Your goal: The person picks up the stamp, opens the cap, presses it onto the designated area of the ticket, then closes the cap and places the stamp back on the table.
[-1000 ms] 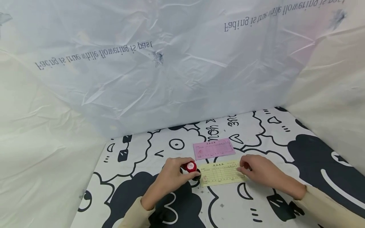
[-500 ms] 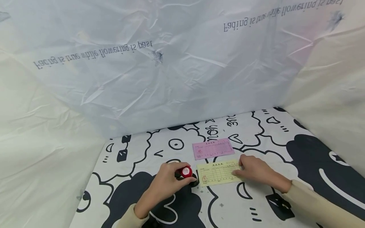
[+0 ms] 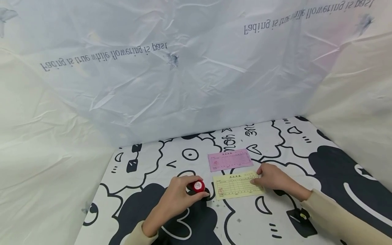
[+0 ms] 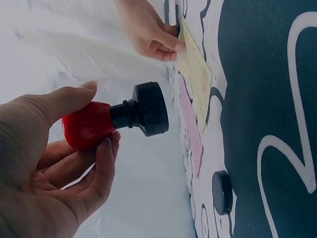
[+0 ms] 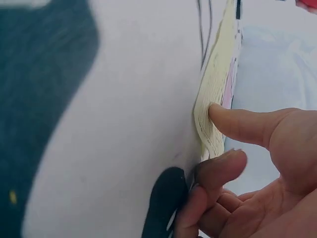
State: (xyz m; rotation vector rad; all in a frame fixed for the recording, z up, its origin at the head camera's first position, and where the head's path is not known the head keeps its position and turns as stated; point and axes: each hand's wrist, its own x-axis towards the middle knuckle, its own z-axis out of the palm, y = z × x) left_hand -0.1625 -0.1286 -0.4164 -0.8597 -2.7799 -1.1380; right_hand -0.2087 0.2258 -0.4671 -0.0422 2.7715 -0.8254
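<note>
My left hand [image 3: 174, 199] holds a round stamp [image 3: 198, 186] by its red handle, between thumb and fingers. In the left wrist view the stamp's black head [image 4: 151, 109] points away from the palm, raised off the cloth. My right hand [image 3: 275, 178] pinches the right end of a yellow printed slip [image 3: 234, 187], thumb [image 5: 233, 121] on top and fingers at the edge. That edge curls up slightly in the right wrist view. A small red mark shows at the slip's lower left. Beyond it lies a pink printed slip [image 3: 229, 160], also with a red mark.
A round black cap [image 4: 222, 192] lies on the cloth near my left hand. The black-and-white patterned cloth [image 3: 245, 221] covers the table. Pale plastic sheeting [image 3: 196, 85] with printed words rises behind and at both sides.
My left hand has drawn a little to the left with the stamp, away from the yellow slip. My right thumb has shifted slightly inward over the slip's right end.
</note>
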